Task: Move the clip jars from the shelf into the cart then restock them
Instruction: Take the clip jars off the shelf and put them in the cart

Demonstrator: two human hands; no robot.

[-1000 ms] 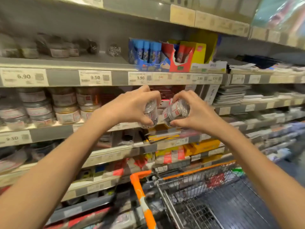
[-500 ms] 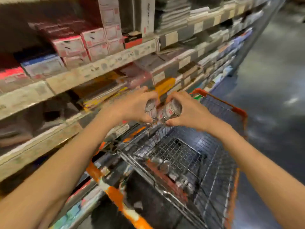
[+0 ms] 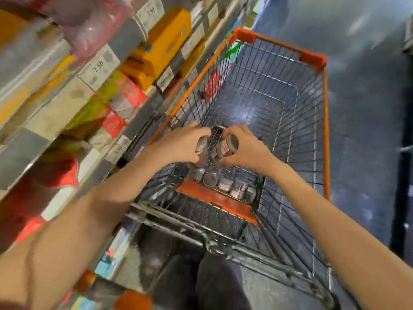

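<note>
Head view: left hand (image 3: 181, 144) and right hand (image 3: 245, 148) each grip a jar (image 3: 226, 148) lying on its side, directly above the jars (image 3: 221, 183) in the cart (image 3: 325, 113).

Cart (image 3: 312, 121): grey wire metal, orange plastic trim. Jars (image 3: 225, 148): clear glossy, paper labels.

Wire cart (image 3: 324, 121), clip jars (image 3: 220, 183) inside
</note>
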